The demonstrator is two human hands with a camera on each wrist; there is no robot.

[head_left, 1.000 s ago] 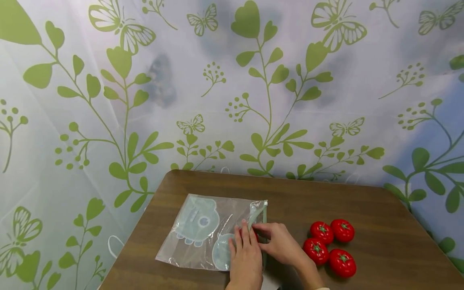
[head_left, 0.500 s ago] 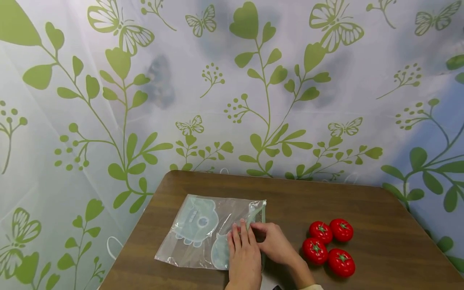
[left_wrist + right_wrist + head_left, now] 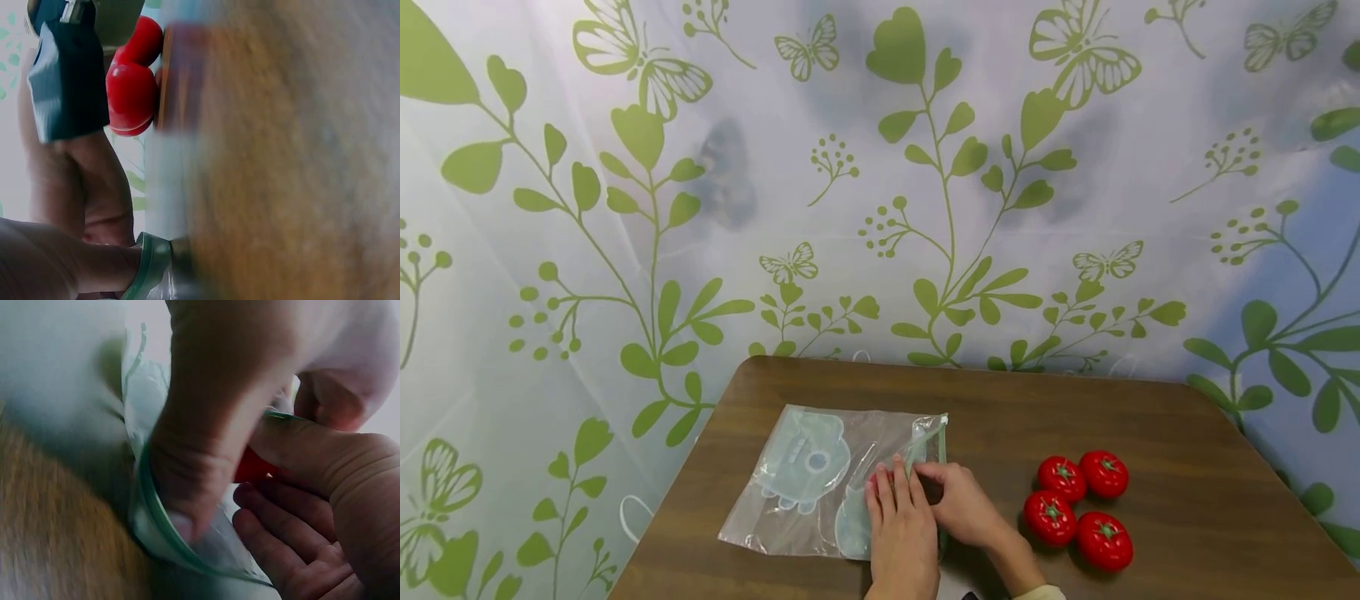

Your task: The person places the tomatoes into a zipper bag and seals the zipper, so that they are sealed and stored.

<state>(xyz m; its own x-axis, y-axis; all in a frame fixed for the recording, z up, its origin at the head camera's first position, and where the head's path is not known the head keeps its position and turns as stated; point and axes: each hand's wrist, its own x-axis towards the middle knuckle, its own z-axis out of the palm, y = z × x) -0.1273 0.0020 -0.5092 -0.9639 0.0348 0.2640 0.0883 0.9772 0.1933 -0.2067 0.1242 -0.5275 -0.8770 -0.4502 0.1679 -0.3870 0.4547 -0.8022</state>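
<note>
A clear zip bag [image 3: 820,533] printed with a pale blue-green dinosaur lies flat on the table, its green-edged mouth toward the right. My left hand [image 3: 901,521] lies over the bag near that mouth, fingers extended on top. Its thumb [image 3: 194,487] hooks inside the green rim [image 3: 153,500] and holds it. My right hand [image 3: 966,504] reaches into the mouth from the right. Thumb and fingers of this hand grip a red tomato [image 3: 253,465], mostly hidden by both hands. A sliver of red shows beside the left fingers in the head view.
Several more shiny red tomatoes [image 3: 1050,518] sit in a cluster to the right of my right hand. The brown wooden table [image 3: 992,417] has its far edge against a curtain [image 3: 820,183] printed with green leaves and butterflies.
The tomato has shifted left, deeper into the bag under my left fingers. My right hand has moved slightly left with it, while my left hand stays over the bag.
</note>
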